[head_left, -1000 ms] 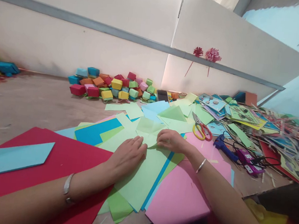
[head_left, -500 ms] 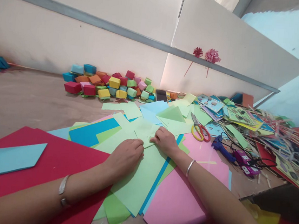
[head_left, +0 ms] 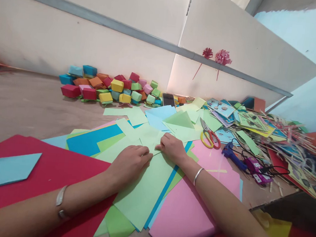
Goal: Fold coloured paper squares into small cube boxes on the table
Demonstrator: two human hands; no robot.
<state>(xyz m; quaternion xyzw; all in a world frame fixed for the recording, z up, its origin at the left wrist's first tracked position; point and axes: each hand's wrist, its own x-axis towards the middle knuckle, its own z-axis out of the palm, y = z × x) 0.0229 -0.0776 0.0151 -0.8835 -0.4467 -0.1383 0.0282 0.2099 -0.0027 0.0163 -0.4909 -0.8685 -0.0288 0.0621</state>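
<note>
In the middle of the table, a small piece of light green paper (head_left: 149, 135) lies over larger light green sheets (head_left: 147, 188). My left hand (head_left: 129, 164) is closed at its near edge, fingers bent together and thumb side hidden. On the other side my right hand (head_left: 172, 147) is curled, its thumb and fingers pinching the same paper. Both wrists wear silver bangles. Scissors (head_left: 209, 134) with one yellow and one red handle lie beyond my right hand, on the papers.
Colourful folded paper boxes (head_left: 116, 88) are heaped by the wall, beside a phone (head_left: 168, 99). A blue glue gun (head_left: 234, 155) and cables lie to the right, near piled cards and sticks (head_left: 252, 122). Red sheets (head_left: 66, 165) lie left, pink sheets (head_left: 185, 210) right.
My left hand has slid slightly left and its fingers have straightened a little at the paper's edge. My right hand keeps its pinch. The whole view has shifted slightly.
</note>
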